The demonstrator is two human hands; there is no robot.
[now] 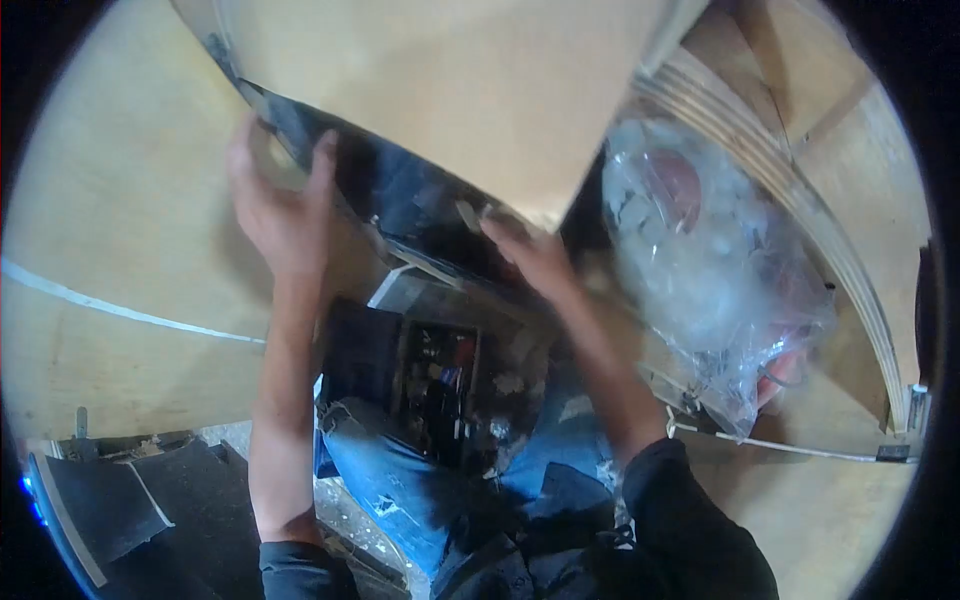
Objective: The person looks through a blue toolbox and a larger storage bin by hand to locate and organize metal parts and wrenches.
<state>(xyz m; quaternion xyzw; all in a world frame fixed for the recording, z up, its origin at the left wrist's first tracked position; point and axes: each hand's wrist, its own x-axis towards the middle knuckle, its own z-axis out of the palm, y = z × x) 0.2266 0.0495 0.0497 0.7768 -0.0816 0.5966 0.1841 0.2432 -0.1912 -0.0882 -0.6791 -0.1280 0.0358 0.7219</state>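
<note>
My left hand (285,220) is at the left end of a dark gap (390,190) below a pale wooden panel (430,90). Its thumb and fingers are spread in a wide curve beside a narrow dark strip (285,130). Under the panel's lower corner, my right hand (535,258) reaches in with its fingers drawn together. At those fingertips is a small pale piece (468,215), too blurred to name. The inside of the gap is mostly in shadow.
A clear plastic bag (690,240) with reddish things inside lies to the right, beside a curved layered wooden edge (800,190). Between my knees stands an open dark box (437,380) of small items. Dark sheet pieces (110,505) are at lower left.
</note>
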